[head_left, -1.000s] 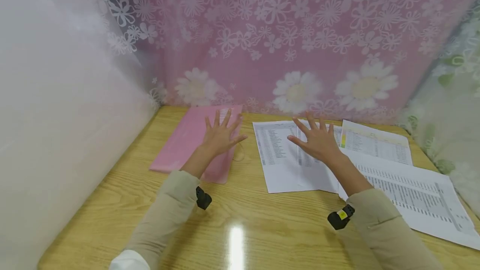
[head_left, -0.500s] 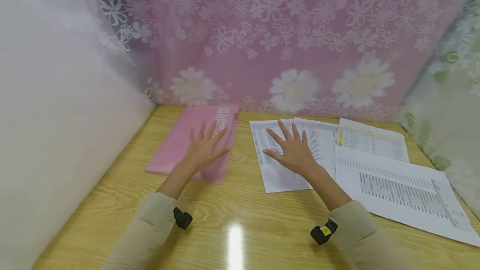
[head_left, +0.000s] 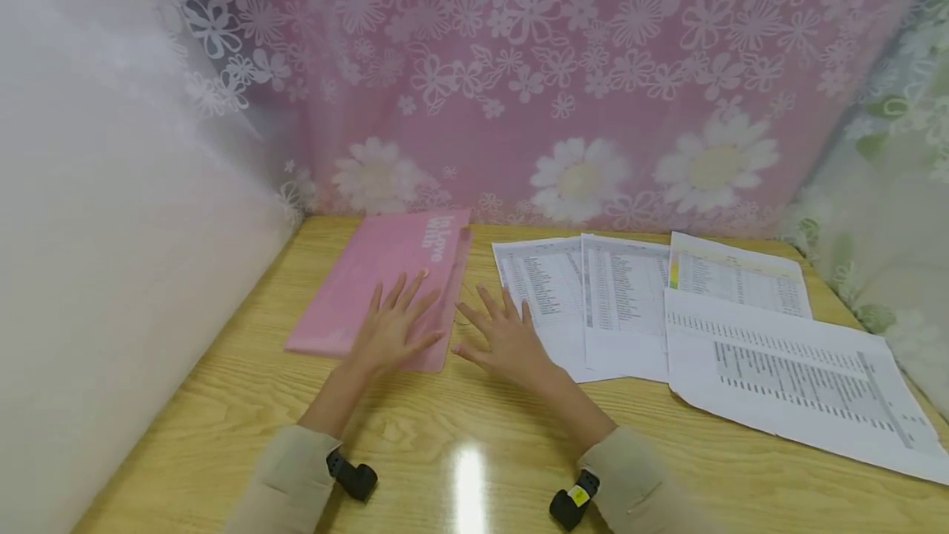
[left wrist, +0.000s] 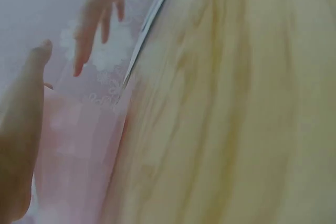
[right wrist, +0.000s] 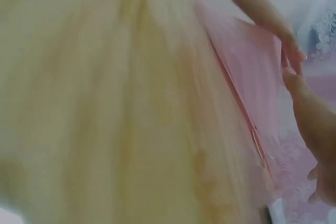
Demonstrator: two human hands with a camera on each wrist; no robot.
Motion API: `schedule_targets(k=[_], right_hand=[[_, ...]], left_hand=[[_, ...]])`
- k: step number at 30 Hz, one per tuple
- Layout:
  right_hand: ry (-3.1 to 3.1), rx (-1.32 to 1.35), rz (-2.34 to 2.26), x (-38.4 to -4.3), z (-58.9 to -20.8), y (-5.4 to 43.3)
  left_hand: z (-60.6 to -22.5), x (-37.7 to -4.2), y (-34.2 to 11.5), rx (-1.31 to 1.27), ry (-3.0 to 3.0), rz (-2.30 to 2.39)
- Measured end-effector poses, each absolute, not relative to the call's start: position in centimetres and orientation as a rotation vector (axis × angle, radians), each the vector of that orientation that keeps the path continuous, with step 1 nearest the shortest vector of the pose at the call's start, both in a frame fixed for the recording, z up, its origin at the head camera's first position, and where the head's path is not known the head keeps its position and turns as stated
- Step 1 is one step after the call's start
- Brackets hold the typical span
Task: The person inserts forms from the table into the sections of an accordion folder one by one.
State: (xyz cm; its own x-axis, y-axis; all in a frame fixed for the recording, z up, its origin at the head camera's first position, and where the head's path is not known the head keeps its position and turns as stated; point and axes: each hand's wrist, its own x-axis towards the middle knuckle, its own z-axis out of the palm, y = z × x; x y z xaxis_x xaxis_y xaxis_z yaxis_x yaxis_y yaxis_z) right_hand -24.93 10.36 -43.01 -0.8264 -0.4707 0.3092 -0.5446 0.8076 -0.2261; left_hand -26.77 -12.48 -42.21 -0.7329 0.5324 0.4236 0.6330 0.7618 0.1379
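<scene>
A pink plastic folder (head_left: 352,287) with white lettering and a round button lies on the wooden table. My left hand (head_left: 385,334) is over its near right part, fingers spread and holding nothing. Just right of the folder is my right hand (head_left: 507,343), fingers also spread and nothing in its grasp. It overlaps the near left part of a printed sheet (head_left: 544,287). In the right wrist view, the folder's side edge (right wrist: 233,85) runs beside my right hand (right wrist: 317,129). The left wrist view shows the folder (left wrist: 79,156) beside my left hand (left wrist: 21,129).
A second printed sheet (head_left: 626,295) overlaps the first. To the right lie a sheet with a yellow-green strip (head_left: 741,274) and a wide table printout (head_left: 801,386). A pink flowered curtain (head_left: 460,130) backs the table; a white wall (head_left: 133,229) bounds the left.
My right hand has moved left from over the printed sheets to near the folder's right edge. My left hand has drawn left and toward me, uncovering the folder's lettering. Both hands stay spread.
</scene>
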Motion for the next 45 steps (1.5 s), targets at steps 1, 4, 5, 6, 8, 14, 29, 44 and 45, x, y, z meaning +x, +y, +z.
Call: schedule_targets(k=[1, 4, 5, 6, 8, 14, 29, 44, 45], right_hand=[[-2.754, 0.797, 0.456, -24.9, -43.3, 10.0], [-2.752, 0.814, 0.449, -24.7, -44.3, 9.2], [-2.75, 0.818, 0.449, -24.7, -44.5, 9.0], [-2.747, 0.823, 0.459, -24.6, -44.8, 8.8], [-2.753, 0.827, 0.46, -24.5, -45.4, 8.4], [-2.796, 0.828, 0.428, -23.8, -46.6, 7.9], [-2.851, 0.83, 0.381, -24.2, -46.7, 7.3], [-2.821, 0.844, 0.35, -24.2, -46.6, 7.6], [-2.83, 0.841, 0.348, -24.2, -46.6, 7.6]], left_hand=[[-42.5, -26.7, -12.5, -0.901, -2.578, -0.391], [-43.5, -26.4, -12.5, -0.915, -2.541, -0.399], [-43.9, -26.4, -12.6, -0.913, -2.537, -0.399], [-44.2, -26.3, -12.6, -0.912, -2.534, -0.399], [-44.9, -26.1, -12.7, -0.908, -2.533, -0.405], [-45.9, -25.7, -12.9, -0.924, -2.518, -0.423], [-41.3, -27.6, -12.3, -0.947, -2.523, -0.694], [-39.6, -30.4, -10.0, -0.847, -2.96, -0.732], [-39.3, -30.4, -10.1, -0.842, -2.97, -0.763]])
